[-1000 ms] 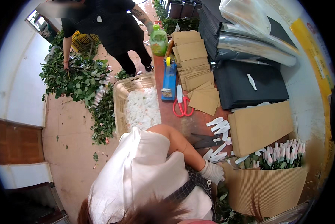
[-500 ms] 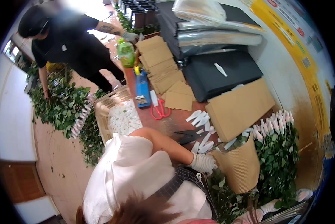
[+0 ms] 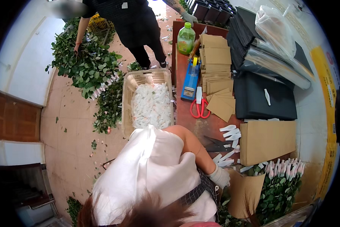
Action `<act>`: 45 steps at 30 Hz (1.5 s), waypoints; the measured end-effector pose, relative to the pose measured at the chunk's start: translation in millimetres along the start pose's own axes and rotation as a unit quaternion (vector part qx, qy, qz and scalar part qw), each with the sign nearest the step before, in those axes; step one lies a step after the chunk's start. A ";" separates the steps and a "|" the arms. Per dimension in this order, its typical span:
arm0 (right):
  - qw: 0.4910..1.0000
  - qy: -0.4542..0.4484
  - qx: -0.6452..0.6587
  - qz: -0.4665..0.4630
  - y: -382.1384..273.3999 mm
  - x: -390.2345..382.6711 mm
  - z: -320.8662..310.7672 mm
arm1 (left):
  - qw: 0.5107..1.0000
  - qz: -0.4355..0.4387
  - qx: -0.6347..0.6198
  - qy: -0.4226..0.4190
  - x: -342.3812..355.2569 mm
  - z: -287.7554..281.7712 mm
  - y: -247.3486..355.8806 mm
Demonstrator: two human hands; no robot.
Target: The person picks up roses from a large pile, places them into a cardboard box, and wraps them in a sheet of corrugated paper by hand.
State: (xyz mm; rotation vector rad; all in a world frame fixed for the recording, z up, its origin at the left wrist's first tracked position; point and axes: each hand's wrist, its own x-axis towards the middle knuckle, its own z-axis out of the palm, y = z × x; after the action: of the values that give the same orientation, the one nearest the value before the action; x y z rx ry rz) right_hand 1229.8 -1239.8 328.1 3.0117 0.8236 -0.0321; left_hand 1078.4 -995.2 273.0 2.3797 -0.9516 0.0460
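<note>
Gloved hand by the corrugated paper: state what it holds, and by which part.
The gloved hand rests at the top edge of the brown corrugated paper wrapped around the flower bunch; whether it actually grips that edge cannot be told. No other hand shows.

At your twelve o'clock a green plastic bottle [image 3: 186, 38] with a pale label stands on the table's far end. At one o'clock lies a clear plastic bag [image 3: 275, 28]. At three o'clock a yellow sign [image 3: 326, 81] with red marks runs along the wall.

One green bottle [image 3: 186, 38], one red-handled scissors [image 3: 200, 109], one blue dispenser [image 3: 190, 83], one wicker basket [image 3: 127, 102].
</note>
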 end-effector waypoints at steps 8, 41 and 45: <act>0.999 0.021 0.012 0.027 2.5 -20.1 -9.5 | 0.998 0.033 -0.022 -0.044 -0.8 -14.5 0.6; 0.957 -0.241 0.092 0.129 82.1 -30.5 -60.9 | 0.988 0.051 -0.051 -0.137 4.0 -48.4 -0.6; 0.951 0.062 0.132 0.274 84.8 17.7 -65.7 | 0.988 0.044 -0.053 -0.136 -3.1 -38.1 -4.5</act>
State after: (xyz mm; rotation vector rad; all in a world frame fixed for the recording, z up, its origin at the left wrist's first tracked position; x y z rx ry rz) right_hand 1289.3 -1302.2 394.5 3.4046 -0.0507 0.0605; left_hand 1085.5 -970.8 301.9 2.2823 -1.1540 -0.2949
